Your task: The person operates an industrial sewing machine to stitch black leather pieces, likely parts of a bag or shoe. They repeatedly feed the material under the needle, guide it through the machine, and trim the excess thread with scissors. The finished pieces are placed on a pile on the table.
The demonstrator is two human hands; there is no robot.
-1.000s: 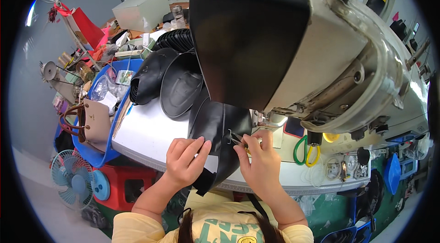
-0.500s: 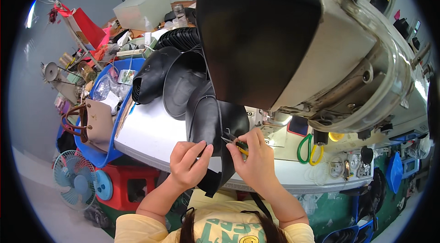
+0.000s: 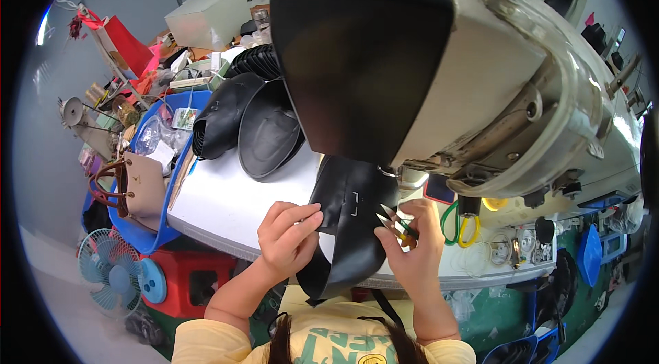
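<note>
A black leather-like piece (image 3: 353, 240) lies under the sewing machine head (image 3: 364, 55) and hangs over the table's front edge. Two pale bracket-shaped marks show on its upper face. My left hand (image 3: 288, 235) is closed, its fingertips pinching the piece's left edge. In my right hand (image 3: 420, 237), at the piece's right side, are small thread snips (image 3: 389, 218) with their pointed blades spread apart. The needle area is mostly hidden behind the machine head. More curved black pieces (image 3: 270, 132) lie to the left, one beside a rolled stack (image 3: 221, 120).
Left of the white tabletop (image 3: 226, 199) stands a blue bin (image 3: 152, 235) with a beige handbag (image 3: 143, 182). Green-handled and yellow-handled scissors (image 3: 469, 232) lie right of my right hand, near bobbins (image 3: 525, 240). A red stool (image 3: 182, 288) and fan (image 3: 113, 275) stand lower left.
The black piece has shifted right and turned, now showing its marked face. My right hand has moved right with the snips, clear of the seam edge. My left hand has moved only slightly.
</note>
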